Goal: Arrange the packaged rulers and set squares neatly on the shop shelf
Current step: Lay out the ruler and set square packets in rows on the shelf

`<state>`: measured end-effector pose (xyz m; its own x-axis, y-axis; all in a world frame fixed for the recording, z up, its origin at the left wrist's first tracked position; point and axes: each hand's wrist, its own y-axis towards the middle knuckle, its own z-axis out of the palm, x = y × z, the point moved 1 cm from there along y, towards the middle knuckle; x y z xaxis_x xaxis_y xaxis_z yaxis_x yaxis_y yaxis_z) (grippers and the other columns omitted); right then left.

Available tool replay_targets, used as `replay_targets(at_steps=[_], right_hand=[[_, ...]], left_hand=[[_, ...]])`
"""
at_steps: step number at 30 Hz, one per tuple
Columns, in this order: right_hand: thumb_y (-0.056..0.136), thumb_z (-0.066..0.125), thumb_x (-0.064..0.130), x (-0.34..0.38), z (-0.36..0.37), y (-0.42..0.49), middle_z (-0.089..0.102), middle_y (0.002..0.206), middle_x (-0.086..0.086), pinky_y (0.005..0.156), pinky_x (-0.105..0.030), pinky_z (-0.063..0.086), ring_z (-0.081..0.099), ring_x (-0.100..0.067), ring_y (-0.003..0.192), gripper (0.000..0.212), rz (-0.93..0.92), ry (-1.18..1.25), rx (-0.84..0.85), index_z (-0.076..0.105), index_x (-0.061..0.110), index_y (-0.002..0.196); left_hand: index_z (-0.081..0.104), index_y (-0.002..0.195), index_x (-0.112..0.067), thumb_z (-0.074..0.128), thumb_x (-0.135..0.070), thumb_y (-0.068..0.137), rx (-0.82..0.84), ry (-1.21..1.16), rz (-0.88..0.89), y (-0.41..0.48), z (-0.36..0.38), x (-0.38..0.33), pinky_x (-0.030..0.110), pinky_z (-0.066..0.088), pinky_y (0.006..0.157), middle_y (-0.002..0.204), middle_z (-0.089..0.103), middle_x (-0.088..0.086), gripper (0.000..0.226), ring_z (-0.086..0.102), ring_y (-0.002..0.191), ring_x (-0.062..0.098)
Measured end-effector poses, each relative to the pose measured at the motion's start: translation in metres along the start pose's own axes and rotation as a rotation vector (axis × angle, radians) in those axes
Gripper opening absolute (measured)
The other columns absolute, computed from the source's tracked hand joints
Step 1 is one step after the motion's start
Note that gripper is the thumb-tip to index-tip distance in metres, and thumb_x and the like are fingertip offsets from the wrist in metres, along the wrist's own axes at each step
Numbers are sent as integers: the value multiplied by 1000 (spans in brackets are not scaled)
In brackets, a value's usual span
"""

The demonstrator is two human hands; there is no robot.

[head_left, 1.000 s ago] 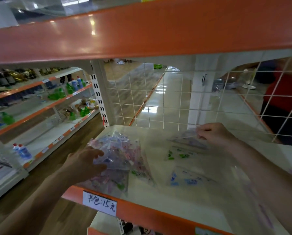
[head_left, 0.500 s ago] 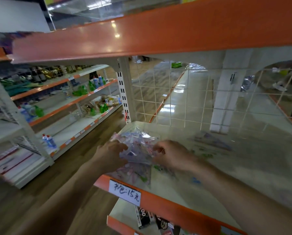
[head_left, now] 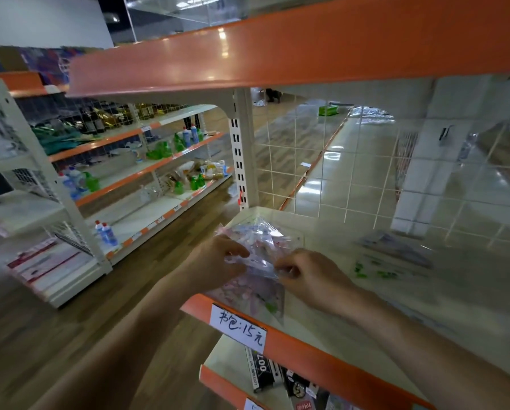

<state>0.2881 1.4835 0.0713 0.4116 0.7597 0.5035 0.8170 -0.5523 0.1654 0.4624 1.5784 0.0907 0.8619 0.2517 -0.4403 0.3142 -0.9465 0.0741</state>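
A pile of clear plastic packets with pink print lies at the left front corner of the cream shelf. My left hand grips the pile's left side, thumb on top. My right hand pinches the right edge of the top packet. More packets lie flat further right: one with green print and a greyish one near the wire back. A packet under the pile reaches the shelf's front lip.
An orange shelf edge hangs overhead. A handwritten price tag sticks to the orange front lip. White wire mesh backs the shelf. Boxed goods sit on the shelf below. Another aisle's shelves with bottles stand left.
My right hand left the far packet near the wire back and came over to the pile at the left corner. The view has swung left. My left hand stayed on the pile.
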Motion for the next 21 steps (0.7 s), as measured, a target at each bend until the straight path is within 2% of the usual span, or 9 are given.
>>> replay_targets(at_steps=[2, 5, 7, 10, 13, 15, 17, 19, 21], right_hand=[[92, 55, 19, -5, -11, -3, 70, 87, 1, 72, -30, 48, 64, -13, 80, 19, 55, 197, -33, 74, 16, 96], [93, 55, 13, -12, -27, -7, 70, 76, 2, 59, -19, 48, 62, -4, 61, 18, 216, 526, -84, 72, 18, 87], [94, 55, 11, -16, -35, -10, 70, 75, -2, 53, -17, 46, 60, -6, 57, 18, 299, 644, -65, 69, 18, 86], [93, 57, 15, -25, -45, -16, 66, 63, -1, 50, -21, 44, 56, -8, 51, 15, 318, 659, -59, 71, 16, 88], [92, 60, 16, -38, -59, -24, 64, 58, 2, 52, -21, 47, 56, -5, 49, 13, 306, 654, -160, 72, 21, 91], [91, 60, 10, -49, -70, -31, 68, 65, 3, 58, -20, 50, 59, -2, 54, 16, 305, 666, -217, 71, 21, 98], [90, 61, 8, -62, -80, -40, 70, 72, 3, 59, -14, 51, 61, 1, 58, 20, 310, 654, -236, 69, 18, 105], [89, 63, 11, -75, -89, -49, 70, 75, 7, 59, -11, 49, 62, 4, 61, 21, 324, 596, -233, 69, 15, 108], [87, 65, 12, -92, -100, -54, 70, 85, 9, 62, -5, 45, 62, 5, 68, 24, 354, 470, -284, 70, 12, 111]], left_hand=[[70, 102, -18, 65, -17, 87, -38, -164, -15, 4, -7, -5, 12, 47, 74, 95, 65, -8, 16, 60, 81, 1], [70, 91, -17, 64, -13, 88, -18, -555, -123, 9, -11, -15, 23, 53, 71, 79, 69, -1, 8, 63, 69, 9], [70, 93, -12, 60, -11, 90, 18, -775, -173, 11, -9, -24, 28, 54, 71, 77, 69, 4, 10, 63, 68, 14], [69, 96, -7, 56, -14, 93, 43, -908, -260, 19, -3, -35, 29, 53, 68, 79, 68, 7, 15, 61, 68, 16], [69, 91, -6, 54, -29, 95, 92, -810, -346, 30, 5, -48, 30, 52, 66, 73, 63, 7, 27, 58, 65, 19], [67, 91, -5, 51, -32, 95, 134, -837, -369, 37, 12, -63, 29, 50, 61, 69, 61, 8, 31, 57, 60, 19], [66, 92, -5, 52, -25, 96, 155, -938, -341, 44, 20, -78, 26, 51, 56, 68, 64, 8, 25, 57, 58, 18], [65, 95, -6, 53, -18, 95, 193, -1040, -290, 52, 29, -92, 25, 52, 58, 75, 67, 8, 18, 61, 62, 17], [64, 101, -8, 53, -13, 94, 254, -1042, -255, 61, 39, -107, 28, 52, 63, 84, 68, 7, 14, 63, 68, 17]])
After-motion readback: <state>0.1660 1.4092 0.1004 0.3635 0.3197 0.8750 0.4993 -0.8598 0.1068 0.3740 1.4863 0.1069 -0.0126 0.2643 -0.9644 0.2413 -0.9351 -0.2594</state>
